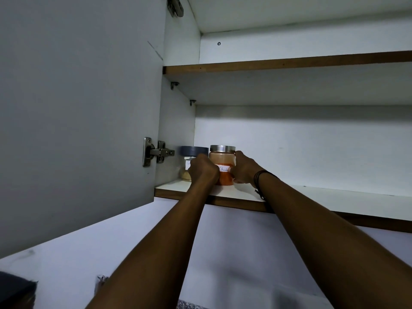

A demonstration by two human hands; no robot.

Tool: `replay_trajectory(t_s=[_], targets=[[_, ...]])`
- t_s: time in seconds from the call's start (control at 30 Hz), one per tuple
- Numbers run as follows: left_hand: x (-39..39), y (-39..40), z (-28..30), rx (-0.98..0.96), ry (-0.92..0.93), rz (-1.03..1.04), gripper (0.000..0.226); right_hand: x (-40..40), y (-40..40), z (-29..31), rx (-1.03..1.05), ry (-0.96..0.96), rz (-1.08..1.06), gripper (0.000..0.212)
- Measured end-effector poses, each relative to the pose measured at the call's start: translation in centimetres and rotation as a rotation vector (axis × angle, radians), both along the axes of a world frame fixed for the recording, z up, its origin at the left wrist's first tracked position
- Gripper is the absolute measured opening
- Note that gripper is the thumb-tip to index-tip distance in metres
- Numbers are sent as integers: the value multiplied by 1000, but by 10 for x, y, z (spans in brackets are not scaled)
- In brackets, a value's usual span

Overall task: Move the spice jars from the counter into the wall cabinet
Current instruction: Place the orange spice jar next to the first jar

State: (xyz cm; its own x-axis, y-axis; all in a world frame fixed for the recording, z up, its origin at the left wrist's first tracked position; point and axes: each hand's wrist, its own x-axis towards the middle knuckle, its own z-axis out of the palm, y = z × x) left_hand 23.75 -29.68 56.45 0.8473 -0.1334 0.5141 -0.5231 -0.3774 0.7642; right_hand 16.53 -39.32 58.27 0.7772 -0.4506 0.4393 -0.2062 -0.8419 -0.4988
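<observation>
We clasp the orange jar (223, 166) between left hand (204, 169) and right hand (244, 168), steadying it just right of the blue-lidded jar (193, 152) on the bottom shelf (312, 197).

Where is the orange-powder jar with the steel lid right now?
In the head view, the orange-powder jar stands on the cabinet's bottom shelf, left end, between both hands, just right of the blue-lidded jar.
</observation>
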Motion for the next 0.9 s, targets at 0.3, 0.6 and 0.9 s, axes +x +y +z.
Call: replay_trajectory(t_s=[0.3,0.6,0.9], targets=[[12,1,-1,-32,71,-6,30,10,1,-4,-47,15,-1,64],[11,3,-2,-47,127,-66,34,7,1,-8,-85,-6,-28,57],[5,6,-4,-38,137,-69,32,3,0,-10,-84,-7,-23,56]])
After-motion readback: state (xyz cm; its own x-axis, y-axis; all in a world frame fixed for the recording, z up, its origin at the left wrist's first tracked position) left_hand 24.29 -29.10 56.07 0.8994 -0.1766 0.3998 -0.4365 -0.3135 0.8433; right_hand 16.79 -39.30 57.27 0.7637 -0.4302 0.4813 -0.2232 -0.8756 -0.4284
